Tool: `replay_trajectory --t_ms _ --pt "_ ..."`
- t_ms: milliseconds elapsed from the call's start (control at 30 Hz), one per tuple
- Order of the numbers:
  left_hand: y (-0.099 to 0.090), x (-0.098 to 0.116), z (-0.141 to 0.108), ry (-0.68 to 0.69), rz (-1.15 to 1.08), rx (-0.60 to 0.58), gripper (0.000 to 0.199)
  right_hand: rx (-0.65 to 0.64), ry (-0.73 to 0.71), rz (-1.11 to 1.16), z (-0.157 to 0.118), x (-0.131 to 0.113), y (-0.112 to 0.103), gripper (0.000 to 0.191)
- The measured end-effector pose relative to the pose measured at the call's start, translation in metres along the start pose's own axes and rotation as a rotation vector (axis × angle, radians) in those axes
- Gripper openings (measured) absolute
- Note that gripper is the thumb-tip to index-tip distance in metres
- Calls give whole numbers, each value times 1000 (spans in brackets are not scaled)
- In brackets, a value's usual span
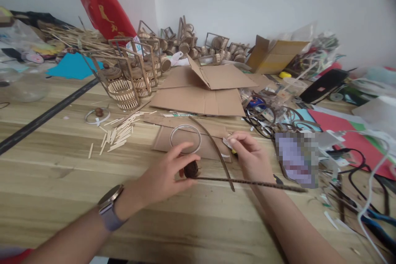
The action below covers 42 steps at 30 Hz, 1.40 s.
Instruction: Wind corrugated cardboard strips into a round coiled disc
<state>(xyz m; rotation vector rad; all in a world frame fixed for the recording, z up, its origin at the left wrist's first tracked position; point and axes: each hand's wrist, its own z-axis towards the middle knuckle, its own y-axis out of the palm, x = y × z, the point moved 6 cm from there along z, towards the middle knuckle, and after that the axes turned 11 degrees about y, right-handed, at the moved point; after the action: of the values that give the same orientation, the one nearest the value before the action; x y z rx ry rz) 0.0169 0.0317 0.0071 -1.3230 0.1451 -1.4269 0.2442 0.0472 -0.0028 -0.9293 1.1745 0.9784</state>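
My L hand (162,173) has thumb & fingers curled round a dark brown, round, coiled disc (191,169), gripping it low over the wooden table (77,198), nearer the front edge than the back. A long, thin, dark brown strip (253,182) runs from the disc to the right, across my R forearm; can't tell if it's all one pc. My R hand (252,154) pinches a small whitish scrap (227,142) btwn thumb & forefinger, w/ a yellow-and-black item just below, mostly hidden.

Btwn the hands, a curved brown flat strip (213,142) slants over a flat brown cardboard pc (162,138). A thin silvery ring (185,125) shows just beyond my L fingertips.

Further L: a pile of short pale wooden sticks (120,134), then a white ring w/ a brown bead inside.

Toward the table's back edge: folded brown cardboard (198,101), slatted brown-and-cream baskets w/ tall handles (123,95) to its L, & a red bag w/ gold print (108,12) behind. Nr the front R corner: blue-handled pliers (375,225), blurry.
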Motion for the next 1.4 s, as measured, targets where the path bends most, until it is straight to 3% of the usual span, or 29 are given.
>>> replay_trajectory --t_ms 133,267,600,833,1400 --pt "-3 -5 1 -53 -96 35 37 -237 102 302 -14 1 30 22" --pt "-2 6 4 61 -18 43 37 -358 285 451 -32 3 52 23" --pt "-1 9 3 120 -17 103 41 -431 313 502 -46 -2 60 19" --pt "-2 8 5 78 -114 115 41 -476 284 482 -49 -4 63 17" --pt "1 11 4 47 -273 169 36 -406 192 414 -53 0 59 19"
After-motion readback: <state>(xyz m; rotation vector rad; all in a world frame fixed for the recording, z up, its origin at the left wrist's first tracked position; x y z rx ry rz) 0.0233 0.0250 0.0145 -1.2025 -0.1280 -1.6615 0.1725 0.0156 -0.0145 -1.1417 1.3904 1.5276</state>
